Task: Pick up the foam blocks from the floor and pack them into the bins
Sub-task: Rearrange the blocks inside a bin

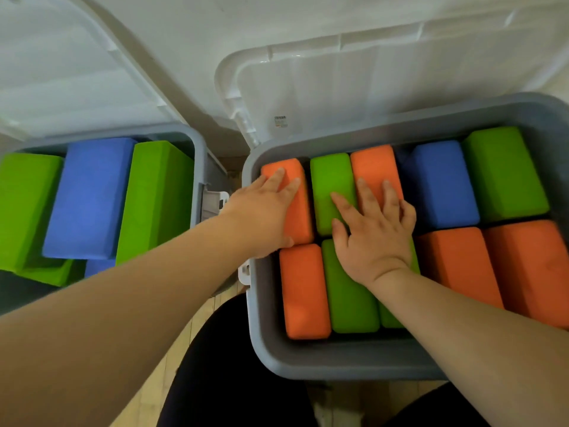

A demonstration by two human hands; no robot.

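Two hands lie spread flat on blocks in the right bin (338,362), left hand (264,214) on an orange block (295,204), right hand (374,232) across green and orange ones; press evenly to seat them level.

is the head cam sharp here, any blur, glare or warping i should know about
Head view: soft, even lighting. The blocks under the left hand and right hand read clearly; the forearms nearest the lens look soft. Wide-angle warping bows the right bin rim. Mild glare on the white lid, whose label is too blurred to read.
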